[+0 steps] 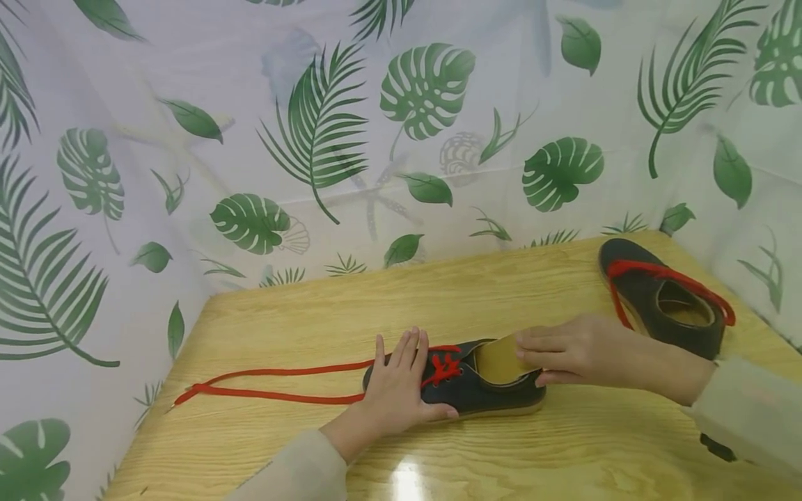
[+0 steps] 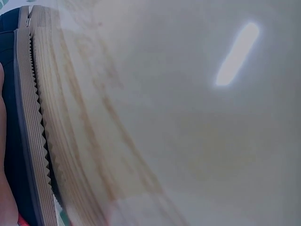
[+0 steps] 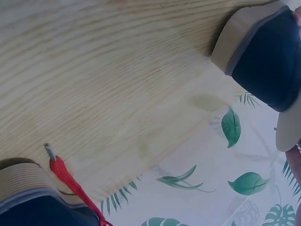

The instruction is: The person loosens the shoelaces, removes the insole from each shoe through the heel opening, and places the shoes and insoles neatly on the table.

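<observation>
A dark navy shoe (image 1: 485,398) lies lengthwise on the table, toe to the left. Across its toe part rests my left hand (image 1: 395,391), fingers straight and spread, beside the red lace crossings (image 1: 446,367). At the heel, my right hand (image 1: 583,351) pinches the rear end of a tan insole (image 1: 498,358), which lies partly in the shoe's opening. The right wrist view shows the insole's pale end (image 3: 288,132) jutting out past the heel (image 3: 270,61), with fingers at the edge. In the left wrist view, the shoe's ridged sole side (image 2: 35,122) runs along the left.
Two long red lace ends (image 1: 282,397) stretch left over the wooden table (image 1: 301,459). A second navy shoe (image 1: 695,337) stands at the back right, red lace draped across it. A leaf-printed cloth (image 1: 351,188) hangs behind the table.
</observation>
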Demonstrator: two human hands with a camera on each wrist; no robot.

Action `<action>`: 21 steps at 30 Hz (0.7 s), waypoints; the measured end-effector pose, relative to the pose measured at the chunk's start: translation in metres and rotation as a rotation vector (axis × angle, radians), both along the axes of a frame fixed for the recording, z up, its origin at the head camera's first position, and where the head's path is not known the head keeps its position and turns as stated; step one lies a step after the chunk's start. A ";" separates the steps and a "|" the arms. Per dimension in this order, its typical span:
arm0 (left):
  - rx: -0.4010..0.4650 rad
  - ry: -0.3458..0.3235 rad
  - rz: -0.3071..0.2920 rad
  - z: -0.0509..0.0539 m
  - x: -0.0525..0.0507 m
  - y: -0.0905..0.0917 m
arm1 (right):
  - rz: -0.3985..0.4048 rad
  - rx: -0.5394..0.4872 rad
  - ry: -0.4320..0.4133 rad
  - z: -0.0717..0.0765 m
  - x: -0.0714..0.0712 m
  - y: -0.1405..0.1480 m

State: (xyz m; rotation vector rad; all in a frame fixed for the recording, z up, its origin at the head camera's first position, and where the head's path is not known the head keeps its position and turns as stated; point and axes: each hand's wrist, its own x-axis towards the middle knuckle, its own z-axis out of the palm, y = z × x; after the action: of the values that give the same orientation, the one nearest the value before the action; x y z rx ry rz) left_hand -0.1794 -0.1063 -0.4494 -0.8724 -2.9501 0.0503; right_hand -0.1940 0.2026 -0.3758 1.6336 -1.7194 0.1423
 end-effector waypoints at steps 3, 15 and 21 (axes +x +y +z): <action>0.017 -0.008 -0.006 0.001 0.000 0.000 | 0.007 0.021 0.010 -0.001 0.000 0.002; 0.002 0.016 -0.007 0.001 0.000 0.000 | -0.051 0.099 0.028 -0.002 0.002 0.007; -0.001 0.017 -0.007 -0.001 0.000 -0.001 | -0.065 0.100 0.041 -0.004 0.004 0.008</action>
State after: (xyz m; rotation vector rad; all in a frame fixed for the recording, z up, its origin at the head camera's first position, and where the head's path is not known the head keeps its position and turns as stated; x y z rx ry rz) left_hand -0.1798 -0.1071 -0.4504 -0.8774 -2.9318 0.0580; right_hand -0.1898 0.2106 -0.3796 1.6385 -1.7707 -0.0092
